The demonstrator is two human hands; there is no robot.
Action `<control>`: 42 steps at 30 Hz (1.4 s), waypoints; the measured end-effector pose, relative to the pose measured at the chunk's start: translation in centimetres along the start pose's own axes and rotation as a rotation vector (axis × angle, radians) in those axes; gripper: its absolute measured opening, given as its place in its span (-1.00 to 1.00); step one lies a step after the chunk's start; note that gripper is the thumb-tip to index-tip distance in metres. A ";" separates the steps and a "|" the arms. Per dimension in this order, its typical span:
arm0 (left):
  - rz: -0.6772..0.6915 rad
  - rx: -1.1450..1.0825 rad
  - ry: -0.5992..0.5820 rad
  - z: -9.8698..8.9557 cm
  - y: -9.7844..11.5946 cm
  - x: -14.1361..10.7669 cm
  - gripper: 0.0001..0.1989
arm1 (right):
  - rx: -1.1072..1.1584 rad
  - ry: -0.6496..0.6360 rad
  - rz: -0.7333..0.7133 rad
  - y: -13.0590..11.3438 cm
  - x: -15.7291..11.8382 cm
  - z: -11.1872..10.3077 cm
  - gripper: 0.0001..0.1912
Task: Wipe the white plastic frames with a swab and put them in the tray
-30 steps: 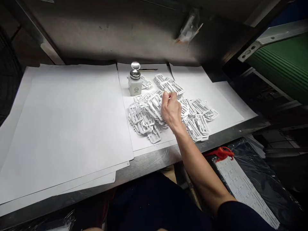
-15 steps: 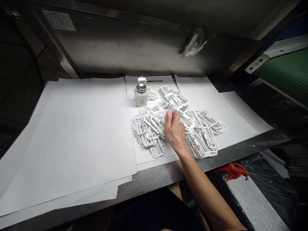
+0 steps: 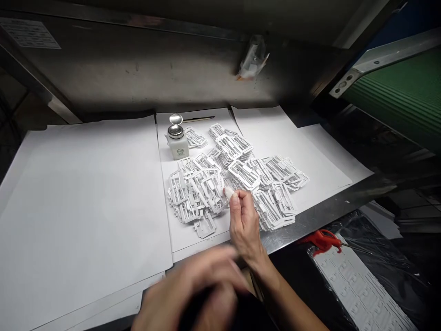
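Note:
A heap of white die-cut frame pieces lies on a white paper sheet, with a smaller stack near the far edge. My right hand sits at the heap's near side, fingers bunched together, with a white covered fingertip touching the pieces. Nothing clearly shows in its grip. My left hand is a motion blur at the bottom of the view, over the paper's near edge and away from the heap. Whether its fingers hold anything is hidden by the blur.
A white dispenser bottle with a metal pump top stands beside the heap, and a thin pen-like tool lies behind it. Overlapping paper sheets cover a steel bench. Below right, a red-handled tool rests by a white perforated sheet on black plastic.
My left hand has come into view at the bottom. My right hand has drawn back toward the heap's near edge. The view has shifted, so the bench sits further left.

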State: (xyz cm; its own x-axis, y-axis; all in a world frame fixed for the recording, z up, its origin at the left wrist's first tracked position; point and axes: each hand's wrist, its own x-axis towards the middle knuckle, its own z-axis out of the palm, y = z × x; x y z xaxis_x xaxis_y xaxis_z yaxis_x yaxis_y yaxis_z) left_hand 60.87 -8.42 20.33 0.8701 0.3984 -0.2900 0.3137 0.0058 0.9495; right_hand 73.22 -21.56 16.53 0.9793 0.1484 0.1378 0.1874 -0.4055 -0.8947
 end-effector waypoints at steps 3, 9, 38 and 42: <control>0.019 0.175 0.017 1.5 1.0 4.4 -0.51 | 0.083 0.002 0.056 0.3 -0.1 -0.1 -0.80; 0.072 0.273 -0.004 4.0 1.2 10.1 -0.57 | 0.197 0.019 0.103 0.5 0.2 0.0 -0.75; -0.613 -0.915 -0.291 1.8 -3.6 1.9 -0.65 | 0.117 -0.305 -0.166 -0.4 -4.3 -1.4 -0.82; -0.597 -0.873 -0.170 2.1 -3.3 1.6 -0.78 | -0.030 -0.433 -0.362 -1.3 -3.6 -0.1 -0.82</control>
State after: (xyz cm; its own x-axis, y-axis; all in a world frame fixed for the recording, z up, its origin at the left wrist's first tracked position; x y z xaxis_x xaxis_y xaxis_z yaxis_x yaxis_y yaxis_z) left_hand 62.06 -9.71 16.47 0.7285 -0.0189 -0.6848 0.3846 0.8386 0.3859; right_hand 69.46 -21.65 17.27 0.7319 0.6372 0.2413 0.5140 -0.2839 -0.8094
